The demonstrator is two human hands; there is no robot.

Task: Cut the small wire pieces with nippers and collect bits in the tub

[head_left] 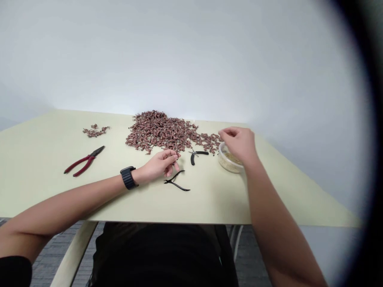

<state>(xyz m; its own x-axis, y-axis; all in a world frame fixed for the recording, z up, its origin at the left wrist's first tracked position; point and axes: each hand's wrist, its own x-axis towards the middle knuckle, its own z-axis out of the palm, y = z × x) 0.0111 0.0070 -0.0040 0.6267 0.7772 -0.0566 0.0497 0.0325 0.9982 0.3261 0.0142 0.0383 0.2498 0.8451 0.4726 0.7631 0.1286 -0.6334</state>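
My left hand [160,164] rests on the pale table [44,187], fingers pinched together on a small dark piece I cannot make out, just in front of a big heap of small reddish-brown pieces [161,131]. A black watch [128,177] is on that wrist. My right hand [237,143] hovers over a clear round tub [229,161] of tan bits, its fingertips pinched together above the rim. Thin black pliers [176,181] lie right beside my left hand. Black-handled pliers [197,154] lie between the two hands.
Red-handled pliers [83,161] lie at the left of the table. A small cluster of the reddish-brown pieces [95,130] sits at the far left. A white wall rises behind the table. The table's near edge runs just above my lap.
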